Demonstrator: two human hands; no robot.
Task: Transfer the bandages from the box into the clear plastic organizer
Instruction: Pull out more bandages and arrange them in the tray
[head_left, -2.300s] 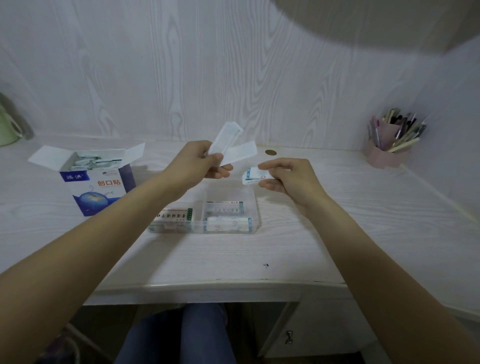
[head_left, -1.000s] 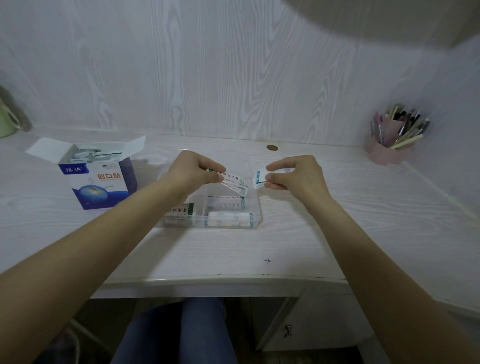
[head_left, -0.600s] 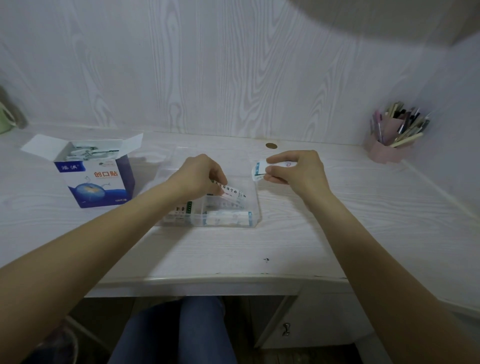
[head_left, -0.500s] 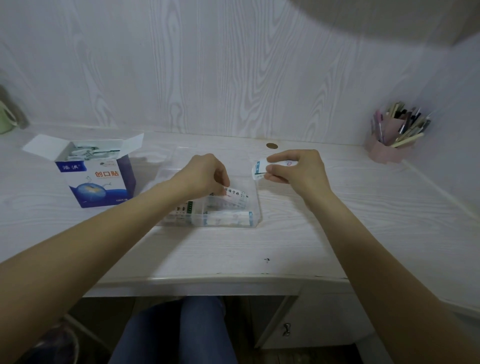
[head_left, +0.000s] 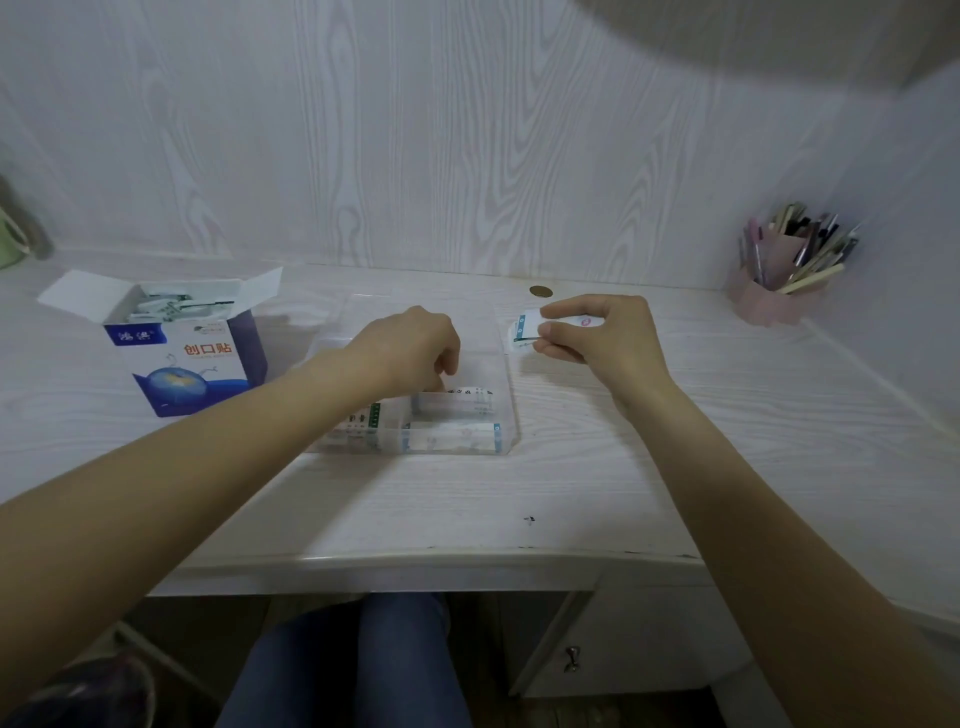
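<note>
Green mug (head_left: 9, 244): cut off by the far left edge, idle
Box (head_left: 187, 358): blue-and-white cardboard carton, flaps open, more wrapped bandages (head_left: 171, 306) visible inside, so the job is not finished
Left hand (head_left: 410, 348): a moment ago it held two strips up in the air; now it is lowered into the organizer, fingers curled down onto a white printed strip (head_left: 470, 392) in a middle compartment; whether it still pinches the strip or has let go, I cannot tell
Organizer (head_left: 511, 415): clear plastic divided tray at desk centre, with earlier strips lying in its near compartments
Meaning: this pair looks as good as delivered; the left hand should soon be free
Right hand (head_left: 597, 338): has kept hovering just right of the tray's far corner, thumb and fingers pinching a small stack of white bandages with blue ends (head_left: 524, 330), likely next in
Brown disc (head_left: 540, 291): on the desk behind the hands
Pink pen holder (head_left: 779, 275): far right, untouched
</note>
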